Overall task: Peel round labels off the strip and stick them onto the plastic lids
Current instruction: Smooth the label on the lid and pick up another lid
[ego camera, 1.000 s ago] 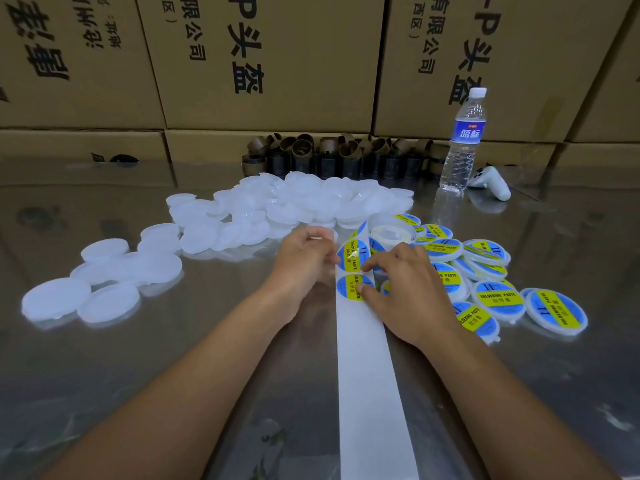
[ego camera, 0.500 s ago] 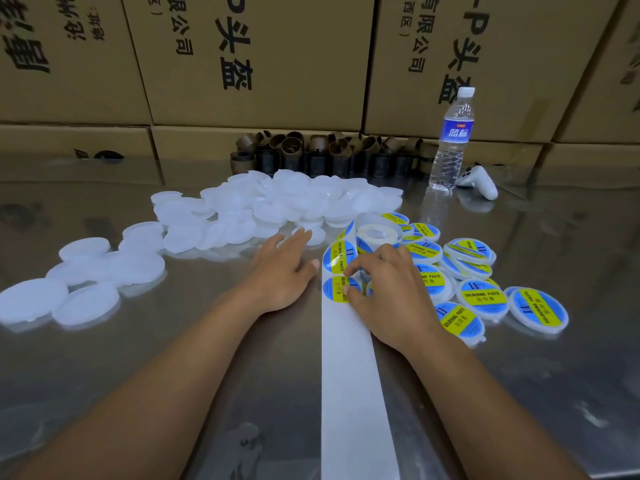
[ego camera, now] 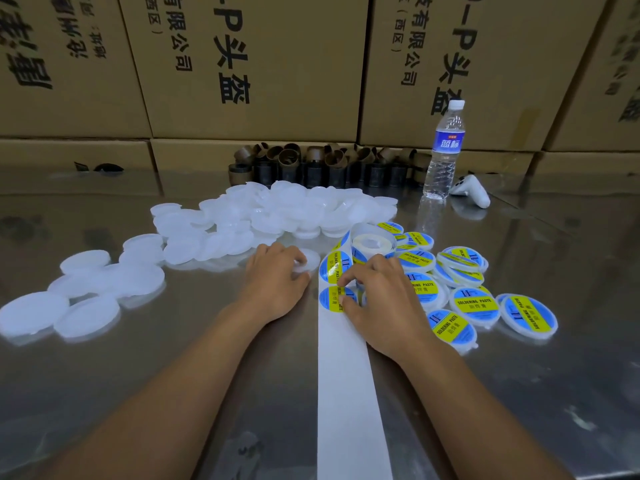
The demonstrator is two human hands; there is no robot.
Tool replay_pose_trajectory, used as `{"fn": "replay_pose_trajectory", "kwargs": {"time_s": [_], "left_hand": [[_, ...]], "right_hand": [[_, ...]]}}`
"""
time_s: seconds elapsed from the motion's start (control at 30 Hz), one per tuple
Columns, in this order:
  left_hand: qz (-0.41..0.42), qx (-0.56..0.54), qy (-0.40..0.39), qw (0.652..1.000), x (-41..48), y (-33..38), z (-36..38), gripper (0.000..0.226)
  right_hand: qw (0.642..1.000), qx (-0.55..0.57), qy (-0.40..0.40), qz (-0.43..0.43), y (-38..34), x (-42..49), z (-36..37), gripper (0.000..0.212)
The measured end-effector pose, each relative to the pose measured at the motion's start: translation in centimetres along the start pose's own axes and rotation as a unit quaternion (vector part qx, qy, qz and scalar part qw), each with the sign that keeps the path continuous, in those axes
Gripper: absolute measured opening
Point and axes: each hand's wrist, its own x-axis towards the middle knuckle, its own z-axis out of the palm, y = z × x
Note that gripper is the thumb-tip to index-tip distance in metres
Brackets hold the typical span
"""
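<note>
Two round labels show on the strip: one label at the fingertips of your right hand, and a second label just beyond it. About nine labelled lids lie overlapping to the right of that hand; some hide one another, so the count is loose. The blank lids heaped beyond your left hand are too many to count, and about seven more are spread well to its left. Far beyond your right hand stand one water bottle and, beside it, one white controller. A row of brown cardboard rings lines up behind the heap.

Everything sits on a shiny, scuffed metal table, with stacked cardboard boxes printed in black characters behind it.

The labels are blue with a yellow band reading SOLDERING PASTE. The strip is plain white, running from between your forearms up to a small roll just past your right fingers. Your left hand curls fingers and thumb round one blank lid, just left of the strip. Your right thumb and forefinger pinch the near label's edge.
</note>
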Motion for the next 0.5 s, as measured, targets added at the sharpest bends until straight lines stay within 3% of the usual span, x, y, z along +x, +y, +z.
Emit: {"fn": "replay_pose_trajectory", "kwargs": {"time_s": [0.07,0.17,0.23,0.27,0.3,0.4,0.43,0.5], "left_hand": [[-0.007,-0.021,0.017,1.000,-0.1,0.1,-0.3,0.007],[-0.006,-0.047,0.014,0.999,-0.2,0.3,-0.6,0.024],[-0.036,-0.168,0.034,0.985,-0.1,1.2,-1.3,0.026],[-0.070,-0.283,0.038,0.956,-0.1,1.8,-1.8,0.024],[-0.111,-0.422,0.029,0.900,-0.1,2.3,-2.4,0.022],[-0.189,-0.757,-0.042,0.624,-0.1,2.8,-3.8,0.021],[-0.197,-0.801,-0.064,0.562,-0.2,2.8,-4.1,0.026],[-0.194,-0.833,-0.093,0.510,-0.5,2.8,-4.4,0.030]], "right_hand": [[1.000,-0.002,0.001,-0.002,0.1,0.1,0.1,0.017],[1.000,0.001,0.001,0.001,0.1,0.2,0.1,0.017],[1.000,0.004,0.002,0.001,0.2,0.2,0.1,0.017],[1.000,0.006,0.001,0.000,0.3,0.3,0.1,0.017],[1.000,0.009,-0.001,-0.001,0.3,0.3,0.1,0.018],[1.000,0.007,-0.015,-0.010,0.2,0.4,0.2,0.022],[1.000,0.005,-0.017,-0.012,0.1,0.5,0.2,0.025],[1.000,0.005,-0.018,-0.014,0.1,0.5,0.1,0.029]]}}
